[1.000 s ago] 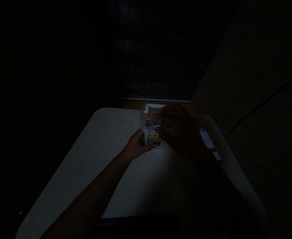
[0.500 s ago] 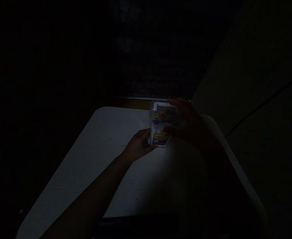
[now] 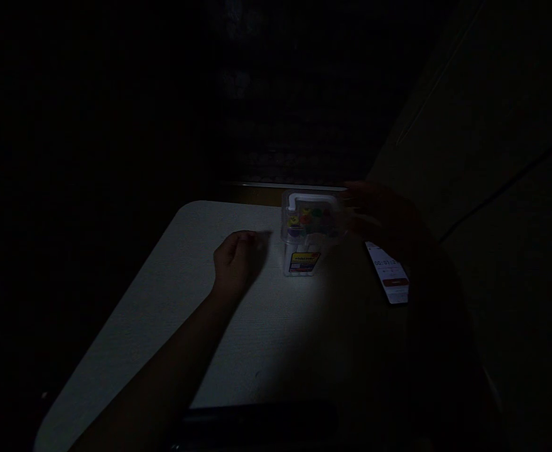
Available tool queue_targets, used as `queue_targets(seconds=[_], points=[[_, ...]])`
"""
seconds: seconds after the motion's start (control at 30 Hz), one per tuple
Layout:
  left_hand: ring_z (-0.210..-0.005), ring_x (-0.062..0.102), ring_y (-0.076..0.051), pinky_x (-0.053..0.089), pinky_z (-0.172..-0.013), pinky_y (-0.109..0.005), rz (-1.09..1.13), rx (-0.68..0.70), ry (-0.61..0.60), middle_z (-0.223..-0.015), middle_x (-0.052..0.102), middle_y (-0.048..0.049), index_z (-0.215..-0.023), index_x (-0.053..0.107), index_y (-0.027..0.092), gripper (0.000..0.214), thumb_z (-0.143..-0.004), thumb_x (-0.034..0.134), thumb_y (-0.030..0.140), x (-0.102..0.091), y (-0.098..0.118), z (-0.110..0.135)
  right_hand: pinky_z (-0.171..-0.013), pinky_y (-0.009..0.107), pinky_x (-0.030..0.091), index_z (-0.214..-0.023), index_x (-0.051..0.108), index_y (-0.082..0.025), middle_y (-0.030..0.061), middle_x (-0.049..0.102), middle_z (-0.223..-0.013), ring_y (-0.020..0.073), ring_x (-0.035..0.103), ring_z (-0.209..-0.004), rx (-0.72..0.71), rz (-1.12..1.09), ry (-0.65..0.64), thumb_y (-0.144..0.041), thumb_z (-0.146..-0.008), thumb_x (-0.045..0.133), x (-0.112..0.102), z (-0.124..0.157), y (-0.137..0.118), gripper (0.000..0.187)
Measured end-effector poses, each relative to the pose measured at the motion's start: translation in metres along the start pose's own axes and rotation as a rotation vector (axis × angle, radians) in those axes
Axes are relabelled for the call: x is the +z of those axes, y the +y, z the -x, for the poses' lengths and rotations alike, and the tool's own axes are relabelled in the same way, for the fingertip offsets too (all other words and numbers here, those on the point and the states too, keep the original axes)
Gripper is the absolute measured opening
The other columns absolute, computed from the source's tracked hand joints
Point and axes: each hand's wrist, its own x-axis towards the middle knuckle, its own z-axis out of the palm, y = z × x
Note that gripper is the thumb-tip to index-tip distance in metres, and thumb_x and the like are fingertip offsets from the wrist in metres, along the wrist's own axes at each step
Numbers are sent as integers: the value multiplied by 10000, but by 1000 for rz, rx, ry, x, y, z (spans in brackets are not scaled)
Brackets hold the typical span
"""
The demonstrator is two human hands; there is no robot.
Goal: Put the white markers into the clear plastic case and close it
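Note:
A clear plastic case (image 3: 303, 248) with a white handle across its lid stands upright on the white table (image 3: 162, 301). Through its lid show yellow, red, green and purple tops of the things inside, and a yellow and purple label is on its front. Left of the case, apart from it, my left hand (image 3: 232, 260) rests over the table with its fingers curled in and nothing seen in them. My right hand (image 3: 382, 213), dark and a little blurred, is just right of the case with its fingers apart; whether a fingertip touches the case is hard to make out.
A phone (image 3: 389, 273) with a lit timer screen lies on the table's right side, partly behind my right arm. A dark, long object (image 3: 261, 424) runs along the near edge. A cable (image 3: 506, 188) crosses the dark right side. The room is very dim.
Both hands have let go of the case: the left moved to the left and curled up, the right drew away to the right. The case stays nearly in place, and the phone has come into view.

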Motion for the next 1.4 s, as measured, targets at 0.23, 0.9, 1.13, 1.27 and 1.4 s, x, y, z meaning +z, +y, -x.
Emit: queue_targets(seconds=[0.23, 0.9, 1.13, 1.27, 1.4], points=[[-660, 550, -125, 449, -668, -256, 34, -21, 100, -678, 591, -10, -730, 628, 151, 223, -836, 494, 293, -1, 7, -2, -878, 390, 554, -1097, 652, -240, 33, 719, -1082, 207, 677, -1014, -2, 35, 166, -336, -811, 649, 7, 1, -6, 301], [-1176, 550, -310, 439, -1005, -462, -13, 211, -696, -1274, 559, -157, -1336, 395, 176, 736, -709, 747, 334, 11, 15, 22, -1056, 435, 429, -1191, 608, -191, 119, 578, -1304, 257, 504, -1255, -384, 304, 31, -503, -790, 659, 28, 3, -25, 510], [-1025, 606, -280, 512, -881, -440, -117, 224, -596, -1147, 590, -139, -1216, 494, 166, 600, -694, 728, 349, 14, 13, 22, -1132, 437, 337, -1280, 547, -244, 66, 513, -1389, 254, 390, -1343, -421, 506, -18, -419, -813, 635, 40, 7, -29, 507], [-1059, 591, -277, 497, -910, -439, -118, 233, -585, -1172, 576, -135, -1210, 492, 165, 628, -663, 749, 337, 15, 10, 22, -1124, 445, 336, -1298, 536, -270, 51, 524, -1385, 266, 397, -1343, -383, 570, -22, -348, -830, 604, 40, 9, -36, 479], [-1038, 597, -268, 502, -901, -436, -140, 233, -587, -1163, 575, -140, -1195, 482, 153, 612, -676, 743, 346, 15, 13, 21, -1052, 441, 396, -1285, 559, -219, 85, 596, -1268, 272, 500, -1220, -421, 580, 12, -280, -818, 589, 41, 8, -42, 472]])
